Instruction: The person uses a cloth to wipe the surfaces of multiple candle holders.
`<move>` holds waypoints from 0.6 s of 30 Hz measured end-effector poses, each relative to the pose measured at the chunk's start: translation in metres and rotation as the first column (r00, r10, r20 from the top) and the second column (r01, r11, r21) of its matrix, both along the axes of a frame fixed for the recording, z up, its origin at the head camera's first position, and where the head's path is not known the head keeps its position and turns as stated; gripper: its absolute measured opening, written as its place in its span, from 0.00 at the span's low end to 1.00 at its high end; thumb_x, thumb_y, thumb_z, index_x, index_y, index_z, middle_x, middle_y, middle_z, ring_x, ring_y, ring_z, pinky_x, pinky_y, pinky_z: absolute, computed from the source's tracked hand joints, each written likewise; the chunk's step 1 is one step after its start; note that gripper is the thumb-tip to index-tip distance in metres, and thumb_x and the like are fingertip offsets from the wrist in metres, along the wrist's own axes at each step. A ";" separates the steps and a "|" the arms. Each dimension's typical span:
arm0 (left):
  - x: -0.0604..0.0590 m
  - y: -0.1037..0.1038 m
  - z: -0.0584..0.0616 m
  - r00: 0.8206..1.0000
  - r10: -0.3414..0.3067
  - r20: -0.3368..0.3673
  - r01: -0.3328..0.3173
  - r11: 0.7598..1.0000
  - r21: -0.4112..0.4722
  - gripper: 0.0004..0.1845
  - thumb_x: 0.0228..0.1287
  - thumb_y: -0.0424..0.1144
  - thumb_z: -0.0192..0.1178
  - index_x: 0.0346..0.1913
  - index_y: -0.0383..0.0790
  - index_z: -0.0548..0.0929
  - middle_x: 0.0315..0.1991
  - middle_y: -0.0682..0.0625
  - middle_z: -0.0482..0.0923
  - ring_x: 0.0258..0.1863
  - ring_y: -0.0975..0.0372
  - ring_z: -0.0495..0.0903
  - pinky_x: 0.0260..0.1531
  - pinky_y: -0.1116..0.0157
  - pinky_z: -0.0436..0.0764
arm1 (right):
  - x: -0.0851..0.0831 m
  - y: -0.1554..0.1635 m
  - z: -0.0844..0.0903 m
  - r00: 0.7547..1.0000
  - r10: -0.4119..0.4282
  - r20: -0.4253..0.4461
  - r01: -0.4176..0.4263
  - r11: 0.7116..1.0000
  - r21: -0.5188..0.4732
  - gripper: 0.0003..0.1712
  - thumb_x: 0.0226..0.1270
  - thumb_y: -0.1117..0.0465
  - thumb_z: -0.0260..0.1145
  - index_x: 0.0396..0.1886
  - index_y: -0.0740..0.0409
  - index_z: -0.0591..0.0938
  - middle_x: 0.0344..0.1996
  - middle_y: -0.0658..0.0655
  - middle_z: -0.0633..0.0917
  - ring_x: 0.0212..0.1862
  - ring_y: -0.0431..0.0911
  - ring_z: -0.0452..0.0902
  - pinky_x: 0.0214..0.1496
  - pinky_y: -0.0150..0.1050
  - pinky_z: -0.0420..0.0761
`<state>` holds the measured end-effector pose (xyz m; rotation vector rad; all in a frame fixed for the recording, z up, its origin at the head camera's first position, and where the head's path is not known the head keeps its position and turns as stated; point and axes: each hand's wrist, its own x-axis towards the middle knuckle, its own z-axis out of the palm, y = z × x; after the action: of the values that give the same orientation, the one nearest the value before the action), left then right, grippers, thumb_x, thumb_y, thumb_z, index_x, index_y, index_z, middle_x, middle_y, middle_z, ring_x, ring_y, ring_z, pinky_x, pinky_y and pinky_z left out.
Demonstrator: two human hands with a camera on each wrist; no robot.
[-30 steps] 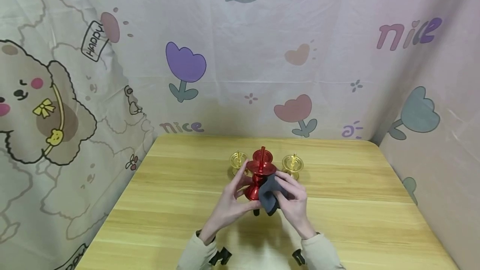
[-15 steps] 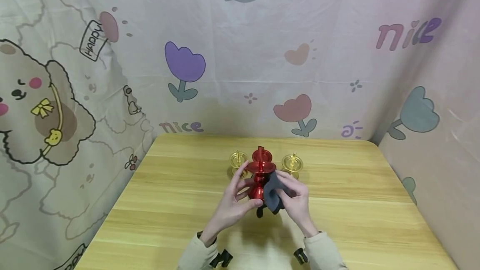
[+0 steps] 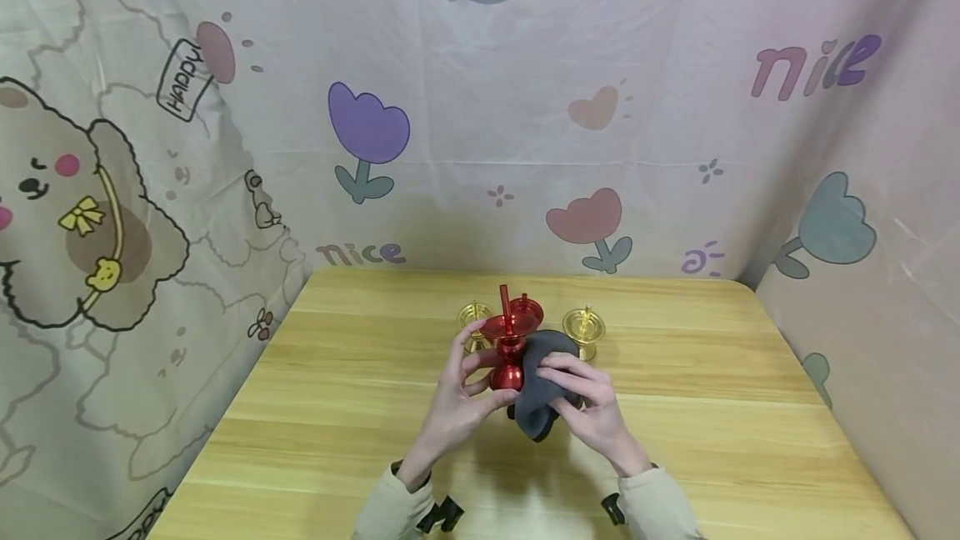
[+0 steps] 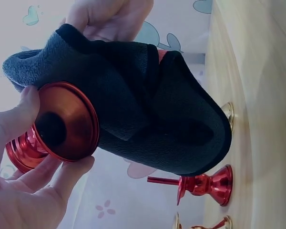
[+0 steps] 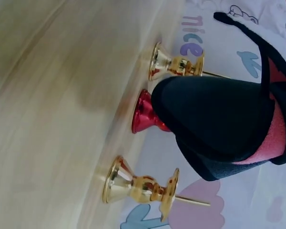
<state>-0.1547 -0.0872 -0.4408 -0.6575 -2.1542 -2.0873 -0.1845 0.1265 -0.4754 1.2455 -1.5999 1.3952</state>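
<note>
We held a red candlestick [image 3: 510, 347] off the bench [image 3: 337, 407], tilted, in front of three others left standing. Our left hand [image 3: 457, 402] gripped it low down: in the left wrist view the thumb and fingers [image 4: 19, 114] curled round the rim of its round base [image 4: 66, 121], whose underside faced the camera. Our right hand [image 3: 588, 407] held a dark grey cloth [image 3: 542, 382], fingers folded over it, and pressed it against the right side of the candlestick's stem. The cloth was bunched and doubled over; the left wrist view showed it [image 4: 148, 109] wrapping most of the stem, touching the base.

Behind the hands, on the bench, stood a second red candlestick [image 5: 145, 114] between two gold candlesticks, one to the left [image 3: 474, 322] and one to the right [image 3: 583, 327]. All three were upright, near one another but not touching. The backdrop was a printed curtain [image 3: 367, 132] with tulips and a cartoon dog.

Judgement on progress: the wiping was under way on one piece only. The cloth covered the stem, so we could not tell how much of its surface was done; the drip pan at the top and the spike looked uncovered. The three standing pieces showed no sign of handling either way, so we judged the greater part of the work remained.
</note>
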 end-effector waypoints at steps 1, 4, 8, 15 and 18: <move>0.000 0.000 0.000 1.000 -0.002 -0.003 0.002 1.000 0.000 0.51 0.56 0.29 0.73 0.77 0.52 0.54 0.57 0.36 0.82 0.58 0.52 0.82 0.53 0.52 0.86 | 0.000 0.001 0.000 1.000 -0.001 -0.009 0.002 1.000 0.009 0.12 0.70 0.64 0.67 0.47 0.69 0.87 0.44 0.68 0.85 0.58 0.46 0.80 0.66 0.31 0.77; 0.001 0.000 0.001 1.000 -0.005 -0.011 0.005 1.000 0.006 0.51 0.57 0.29 0.73 0.77 0.51 0.54 0.58 0.35 0.82 0.58 0.50 0.82 0.53 0.51 0.86 | -0.002 0.002 0.001 0.999 -0.020 -0.042 0.021 0.999 0.033 0.14 0.69 0.61 0.69 0.47 0.68 0.87 0.44 0.67 0.85 0.56 0.48 0.80 0.66 0.31 0.76; 0.002 -0.001 0.003 0.999 -0.014 -0.030 0.014 1.000 0.008 0.50 0.58 0.29 0.72 0.78 0.49 0.53 0.58 0.34 0.81 0.58 0.48 0.81 0.53 0.53 0.86 | -0.003 0.002 0.001 0.995 -0.051 -0.082 0.053 0.998 0.032 0.13 0.69 0.62 0.68 0.46 0.67 0.87 0.43 0.66 0.85 0.55 0.49 0.81 0.67 0.32 0.76; 0.002 -0.002 0.005 0.995 -0.091 -0.045 0.093 0.994 0.053 0.50 0.59 0.28 0.71 0.78 0.43 0.51 0.59 0.31 0.79 0.59 0.63 0.81 0.55 0.58 0.85 | 0.001 0.001 -0.003 0.989 0.081 0.125 -0.063 0.988 -0.139 0.18 0.58 0.77 0.71 0.50 0.71 0.85 0.54 0.54 0.87 0.59 0.41 0.81 0.63 0.29 0.78; 0.003 -0.002 0.007 0.991 -0.130 -0.013 0.131 0.989 0.074 0.50 0.61 0.29 0.70 0.79 0.47 0.50 0.62 0.31 0.77 0.61 0.66 0.79 0.59 0.59 0.83 | 0.003 0.000 -0.004 0.983 0.088 0.160 -0.059 0.982 -0.179 0.23 0.51 0.84 0.69 0.50 0.72 0.85 0.54 0.53 0.87 0.57 0.41 0.82 0.61 0.29 0.79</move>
<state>-0.1520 -0.0894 -0.4339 -0.8179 -2.0693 -2.2128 -0.1813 0.1265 -0.4792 1.1196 -1.5160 1.6866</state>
